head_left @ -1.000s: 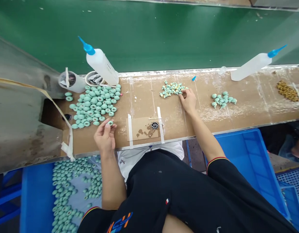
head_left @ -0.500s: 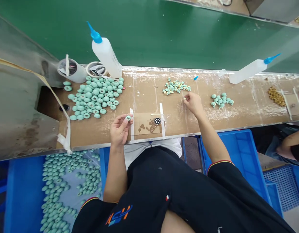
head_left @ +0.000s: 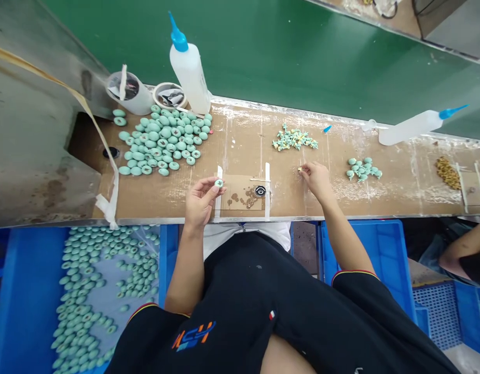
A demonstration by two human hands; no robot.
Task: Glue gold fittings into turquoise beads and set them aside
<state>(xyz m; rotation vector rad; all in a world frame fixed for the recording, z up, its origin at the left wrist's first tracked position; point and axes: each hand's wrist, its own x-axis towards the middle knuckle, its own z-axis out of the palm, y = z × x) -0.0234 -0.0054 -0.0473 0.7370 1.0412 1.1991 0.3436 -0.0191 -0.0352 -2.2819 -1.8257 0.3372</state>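
My left hand [head_left: 199, 202] pinches a green egg-shaped piece [head_left: 218, 183], likely light, best held by its sides; my right hand [head_left: 317, 180] pinches a tiny yellowish part [head_left: 300, 169].

the counter [head_left: 177, 200] is faced with brown cardboard, glossy in patches. the green ovals [head_left: 152, 136] look smooth and matt. the left-hand bottle [head_left: 190, 75] is translucent plastic, the right-hand tray [head_left: 374, 252] smooth blue plastic, the side panel [head_left: 25, 130] dull, stained metal.
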